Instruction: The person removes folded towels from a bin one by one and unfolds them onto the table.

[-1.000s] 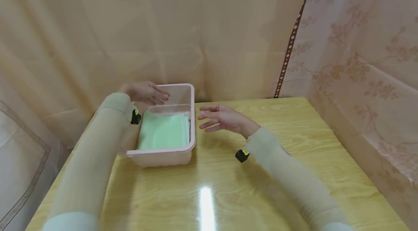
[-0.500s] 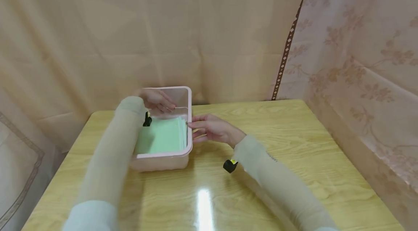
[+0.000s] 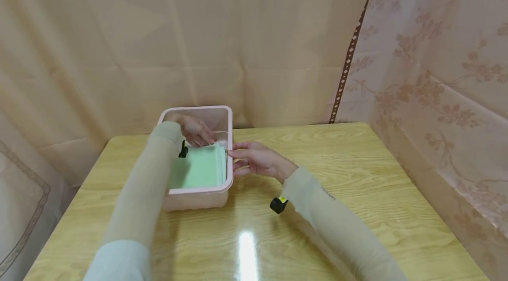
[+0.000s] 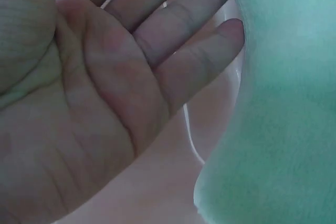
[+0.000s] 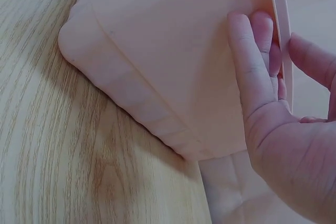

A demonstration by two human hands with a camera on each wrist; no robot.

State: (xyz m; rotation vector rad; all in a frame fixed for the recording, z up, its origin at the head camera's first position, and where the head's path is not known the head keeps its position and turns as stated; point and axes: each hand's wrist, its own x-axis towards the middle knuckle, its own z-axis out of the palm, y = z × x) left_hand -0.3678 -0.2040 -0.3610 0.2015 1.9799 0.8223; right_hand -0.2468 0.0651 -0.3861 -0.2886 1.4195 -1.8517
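A pink plastic bin (image 3: 194,201) stands on the table with light-green folded fabric (image 3: 200,168) lying in it, pale edges along its right side. My left hand (image 3: 195,129) reaches into the bin over the far part of the fabric. In the left wrist view, its nearly straight fingers (image 4: 199,61) end right at the edge of the green fabric (image 4: 289,103). My right hand (image 3: 258,159) grips the bin's right rim. The right wrist view shows its fingers (image 5: 247,61) against the outer wall, below the rim, and the thumb over the rim.
The wooden table (image 3: 337,175) extends to the right and in front of the bin. A beige curtain (image 3: 278,43) hangs behind, and a flowered pink one (image 3: 444,87) on the right. Small black devices (image 3: 278,205) are on both wrists.
My left hand has moved right and down into the bin, to the fabric's far edge. My right hand has moved left from beside the bin and taken hold of its rim.
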